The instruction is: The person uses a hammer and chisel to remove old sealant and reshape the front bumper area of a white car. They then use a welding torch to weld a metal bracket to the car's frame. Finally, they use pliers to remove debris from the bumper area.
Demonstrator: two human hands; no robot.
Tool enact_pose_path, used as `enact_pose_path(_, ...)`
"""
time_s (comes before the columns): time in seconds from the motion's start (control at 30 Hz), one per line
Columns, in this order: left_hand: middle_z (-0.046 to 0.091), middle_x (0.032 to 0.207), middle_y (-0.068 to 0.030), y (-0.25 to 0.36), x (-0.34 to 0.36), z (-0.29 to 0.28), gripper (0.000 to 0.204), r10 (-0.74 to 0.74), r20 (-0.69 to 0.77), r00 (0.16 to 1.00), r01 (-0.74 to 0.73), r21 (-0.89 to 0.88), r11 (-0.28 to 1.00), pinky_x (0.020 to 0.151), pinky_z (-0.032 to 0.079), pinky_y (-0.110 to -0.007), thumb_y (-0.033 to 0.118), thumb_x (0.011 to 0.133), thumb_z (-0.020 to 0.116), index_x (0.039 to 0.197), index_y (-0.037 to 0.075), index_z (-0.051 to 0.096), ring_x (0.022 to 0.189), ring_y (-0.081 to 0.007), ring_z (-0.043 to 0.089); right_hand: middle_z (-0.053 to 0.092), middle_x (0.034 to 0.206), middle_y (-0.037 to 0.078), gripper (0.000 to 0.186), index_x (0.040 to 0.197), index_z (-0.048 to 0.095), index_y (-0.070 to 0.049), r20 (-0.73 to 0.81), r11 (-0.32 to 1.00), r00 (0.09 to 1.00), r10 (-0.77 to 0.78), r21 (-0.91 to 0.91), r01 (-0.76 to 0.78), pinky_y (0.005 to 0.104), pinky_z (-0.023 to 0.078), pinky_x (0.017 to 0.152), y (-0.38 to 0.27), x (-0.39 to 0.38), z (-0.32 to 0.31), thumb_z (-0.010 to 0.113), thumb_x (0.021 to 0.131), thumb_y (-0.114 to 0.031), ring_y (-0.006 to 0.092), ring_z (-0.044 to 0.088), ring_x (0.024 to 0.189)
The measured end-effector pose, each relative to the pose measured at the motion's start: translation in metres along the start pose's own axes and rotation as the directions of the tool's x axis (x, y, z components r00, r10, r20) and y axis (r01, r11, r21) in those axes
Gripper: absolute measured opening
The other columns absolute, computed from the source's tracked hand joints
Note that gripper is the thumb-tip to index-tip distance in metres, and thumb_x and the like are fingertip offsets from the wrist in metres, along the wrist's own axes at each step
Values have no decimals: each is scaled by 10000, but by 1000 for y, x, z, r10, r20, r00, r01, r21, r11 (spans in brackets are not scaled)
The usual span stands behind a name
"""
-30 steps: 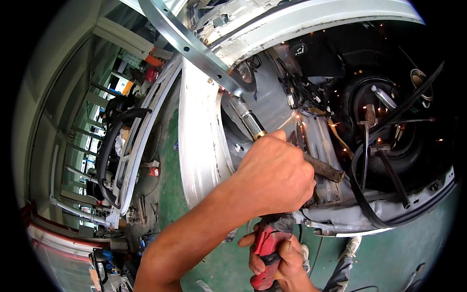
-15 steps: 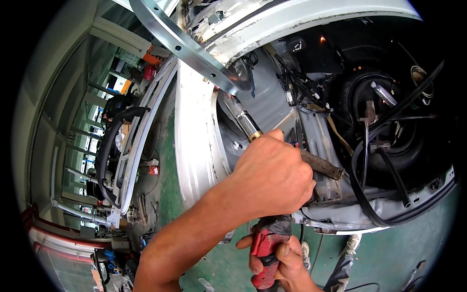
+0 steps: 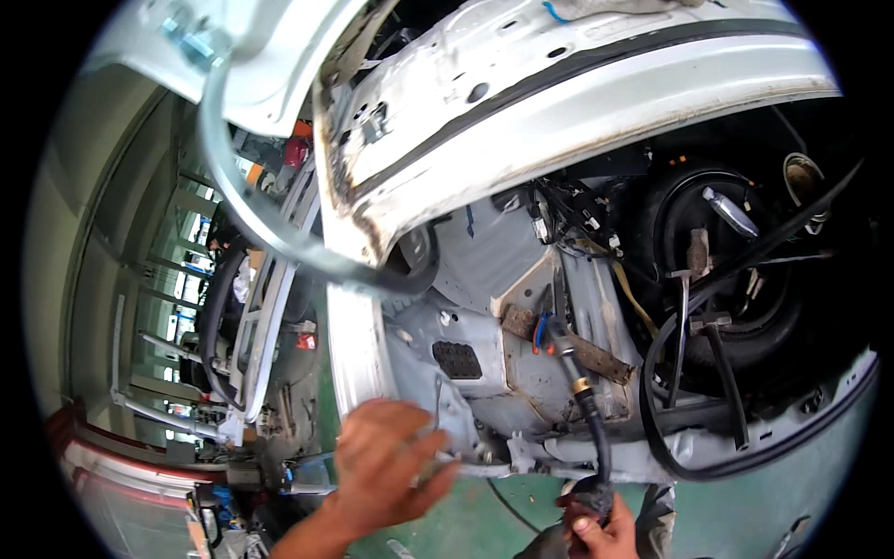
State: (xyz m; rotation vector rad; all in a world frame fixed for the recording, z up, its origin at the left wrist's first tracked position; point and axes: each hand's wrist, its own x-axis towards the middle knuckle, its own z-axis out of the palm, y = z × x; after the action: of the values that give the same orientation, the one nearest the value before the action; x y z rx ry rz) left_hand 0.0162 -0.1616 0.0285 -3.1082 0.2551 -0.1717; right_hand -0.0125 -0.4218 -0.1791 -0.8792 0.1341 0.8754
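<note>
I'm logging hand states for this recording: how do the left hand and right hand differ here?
The left hand is open and empty, fingers apart; the right hand is closed around the welding torch. The left hand looks larger and is motion-blurred, while the right hand looks smaller and sharper. Both are bare.

The torch (image 3: 597,436) is long and thin, with a gray tip (image 3: 564,347), a gold ring (image 3: 582,385), a black neck (image 3: 589,410) and a dark red handle (image 3: 587,504). It is in the right hand (image 3: 607,534), its tip pointing away and a bit left.
</note>
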Motion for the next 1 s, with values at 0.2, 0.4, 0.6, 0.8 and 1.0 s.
enact_pose_path(0.2, 618, 1180, -207, -11, -13, 24, 484, -328, -178, 928, 349, 105, 931, 956, 471, -490, 194, 738, 826, 1143, 5, 639, 1087, -400, 597, 612, 851, -31, 294, 1219, 629, -23, -204, 979, 975, -89, -196, 49, 220, 403, 568, -40, 49, -49, 685, 931, -11, 46, 507, 658)
enact_pose_path(0.4, 581, 1208, -260, -12, -21, 18, 485, -364, -128, 922, 376, 85, 923, 933, 488, -478, 345, 866, 762, 1132, -39, 630, 1070, -404, 601, 659, 972, 32, 302, 1228, 609, 9, -158, 885, 987, -35, -463, -43, 276, 514, 749, -54, 81, -65, 669, 935, -32, 120, 602, 826)
enact_pose_path(0.6, 604, 1203, -245, -10, -16, 20, 435, -365, -114, 924, 370, 29, 929, 988, 461, -518, 208, 789, 796, 1124, -41, 676, 1125, -443, 576, 654, 891, 103, 339, 1194, 545, 41, -127, 813, 990, -61, -582, -24, 307, 506, 726, -61, 107, -65, 684, 926, -114, 159, 581, 792)
enact_pose_path(0.8, 606, 1182, -235, -12, -12, 18, 391, -359, -111, 927, 367, 53, 929, 946, 491, -506, 165, 762, 791, 1077, -41, 685, 1088, -415, 601, 672, 857, 130, 307, 1131, 555, 27, -141, 735, 990, -8, -672, -90, 320, 517, 698, -37, 112, -74, 696, 926, -152, 170, 606, 763)
enact_pose_path(1.0, 601, 1201, -248, -12, -17, 20, 376, -366, -110, 924, 374, 57, 926, 930, 502, -488, 150, 751, 798, 1054, -44, 691, 1088, -412, 606, 687, 809, 136, 274, 1067, 561, 16, -35, 643, 990, -137, -763, 62, 341, 529, 658, -37, 115, -74, 711, 913, -153, 185, 634, 714)
